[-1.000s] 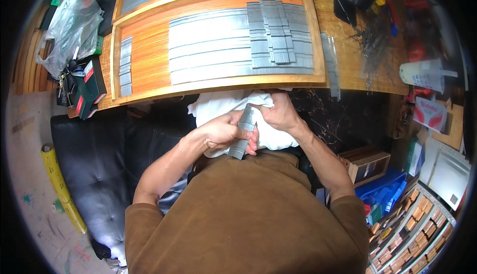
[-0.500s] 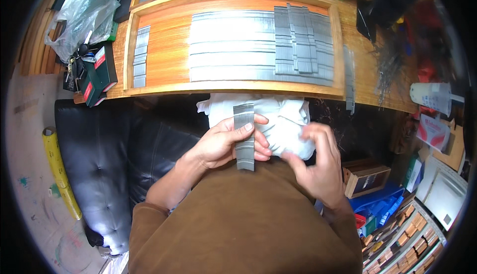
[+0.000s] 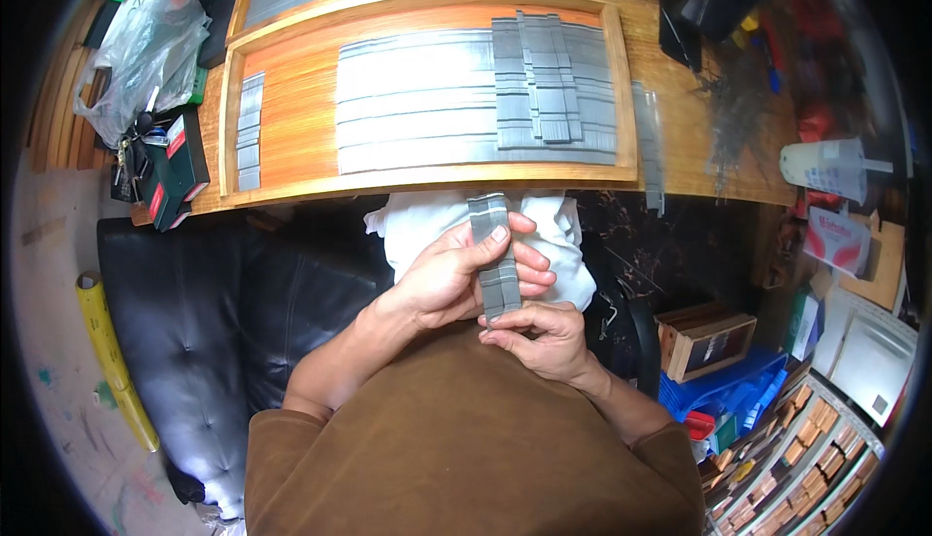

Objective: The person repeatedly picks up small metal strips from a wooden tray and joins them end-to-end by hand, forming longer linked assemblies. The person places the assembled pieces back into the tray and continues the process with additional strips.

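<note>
A narrow stack of thin grey strips (image 3: 501, 279) stands on end in front of my brown shirt, bending slightly, with pale lines across it. My left hand (image 3: 456, 269) is closed round the stack, its thumb across the front near the upper part and the fingers showing past the right side. At the lower end, my right hand (image 3: 539, 337) pinches the bottom edge between thumb and fingertips. Whether a single strip is apart from the others there is too small to tell. Beyond my hands, a wooden tray (image 3: 427, 184) on the table holds rows of similar grey strips (image 3: 417, 99).
More grey strips (image 3: 649, 148) lie right of the tray. Dark boxes (image 3: 184, 162) and a clear plastic bag (image 3: 146, 50) sit at the left. A drink cup (image 3: 825, 169) stands at the right edge. White cloth (image 3: 427, 230) lies under my hands, beside a black padded seat (image 3: 223, 313).
My right hand has come in from the right, from apart and open to pinching the stack's lower end. The stack has shifted slightly right in my left hand. The whole view has shifted a little.
</note>
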`<state>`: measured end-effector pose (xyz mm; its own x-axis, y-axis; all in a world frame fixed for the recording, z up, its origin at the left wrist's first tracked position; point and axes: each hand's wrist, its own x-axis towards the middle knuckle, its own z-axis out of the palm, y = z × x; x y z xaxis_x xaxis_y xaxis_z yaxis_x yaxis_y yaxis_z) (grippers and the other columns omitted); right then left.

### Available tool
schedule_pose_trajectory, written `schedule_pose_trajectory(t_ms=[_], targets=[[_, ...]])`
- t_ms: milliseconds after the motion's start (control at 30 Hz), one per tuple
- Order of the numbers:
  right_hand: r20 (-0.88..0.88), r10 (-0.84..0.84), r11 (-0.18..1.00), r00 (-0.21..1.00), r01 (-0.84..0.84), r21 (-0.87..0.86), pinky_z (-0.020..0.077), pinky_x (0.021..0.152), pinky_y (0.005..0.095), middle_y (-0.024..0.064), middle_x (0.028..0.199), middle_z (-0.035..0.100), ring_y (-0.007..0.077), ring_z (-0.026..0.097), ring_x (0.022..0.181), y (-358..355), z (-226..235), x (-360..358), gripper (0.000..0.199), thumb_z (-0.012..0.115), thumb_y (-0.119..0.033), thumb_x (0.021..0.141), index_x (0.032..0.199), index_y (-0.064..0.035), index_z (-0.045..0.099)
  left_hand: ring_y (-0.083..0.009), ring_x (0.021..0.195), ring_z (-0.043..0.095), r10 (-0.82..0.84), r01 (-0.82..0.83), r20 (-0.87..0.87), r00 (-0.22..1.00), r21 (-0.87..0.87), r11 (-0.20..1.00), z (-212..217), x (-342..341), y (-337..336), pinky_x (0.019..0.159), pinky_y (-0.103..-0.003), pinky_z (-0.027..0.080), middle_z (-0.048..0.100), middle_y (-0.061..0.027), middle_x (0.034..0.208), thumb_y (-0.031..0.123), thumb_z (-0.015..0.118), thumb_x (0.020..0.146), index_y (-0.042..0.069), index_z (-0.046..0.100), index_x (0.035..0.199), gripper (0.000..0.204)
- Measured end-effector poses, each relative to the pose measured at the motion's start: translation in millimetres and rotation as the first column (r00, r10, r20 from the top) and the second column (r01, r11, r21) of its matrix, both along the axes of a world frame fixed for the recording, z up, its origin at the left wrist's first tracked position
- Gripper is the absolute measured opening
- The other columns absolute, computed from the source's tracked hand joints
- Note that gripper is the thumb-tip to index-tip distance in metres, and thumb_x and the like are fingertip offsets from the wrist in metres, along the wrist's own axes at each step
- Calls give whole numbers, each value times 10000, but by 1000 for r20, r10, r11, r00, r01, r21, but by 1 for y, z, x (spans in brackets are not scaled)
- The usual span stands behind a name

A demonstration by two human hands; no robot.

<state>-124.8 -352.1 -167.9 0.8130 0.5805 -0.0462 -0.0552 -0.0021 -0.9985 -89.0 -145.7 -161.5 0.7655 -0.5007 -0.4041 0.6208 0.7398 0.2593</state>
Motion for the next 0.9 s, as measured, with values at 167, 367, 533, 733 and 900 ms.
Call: schedule_pose_trajectory(t_ms=[167, 367, 533, 733, 900], targets=[[-120, -86, 996, 989, 89, 18, 640, 771, 267, 146, 1007, 815, 156, 790, 888, 4, -3, -10, 161, 828, 35, 891, 1042, 33, 773, -366, 1131, 737, -222, 221, -13, 975, 174, 960, 3, 19, 20, 1026, -488, 593, 720, -246, 1261, 306, 512, 1134, -35, 535, 1459, 472], [-73, -146, 989, 987, 144, -30, 609, 678, 256, 123, 918, 812, 132, 771, 777, 13, -5, -10, 148, 839, 19, 886, 1029, 24, 800, -248, 1034, 774, -229, 221, -16, 973, 336, 916, 9, 29, 32, 871, -359, 658, 781, -142, 1176, 161, 670, 1061, -12, 654, 1341, 330], [37, -118, 984, 992, 122, -133, 592, 652, 269, 127, 889, 804, 155, 769, 746, 18, 3, -3, 149, 849, -2, 873, 1015, 17, 811, -232, 1001, 776, -170, 154, -16, 985, 517, 842, 8, 26, 31, 866, -360, 654, 794, -133, 1111, 100, 741, 1001, -29, 704, 1245, 278], [49, -113, 982, 992, 119, -145, 592, 657, 283, 135, 901, 801, 174, 768, 745, 18, 1, -5, 143, 840, -1, 877, 1015, 14, 807, -97, 881, 747, -175, 128, 14, 985, 621, 773, 11, 26, 26, 676, -217, 543, 815, -61, 1038, 144, 773, 986, 16, 748, 1209, 258], [75, -96, 984, 993, 106, -141, 595, 673, 287, 135, 920, 803, 188, 775, 767, 15, -4, -6, 143, 840, -6, 876, 1012, 15, 802, -208, 984, 775, -194, 139, 25, 981, 613, 778, 16, 27, 26, 899, -373, 646, 798, -125, 1089, 76, 721, 1008, -26, 695, 1246, 260]])
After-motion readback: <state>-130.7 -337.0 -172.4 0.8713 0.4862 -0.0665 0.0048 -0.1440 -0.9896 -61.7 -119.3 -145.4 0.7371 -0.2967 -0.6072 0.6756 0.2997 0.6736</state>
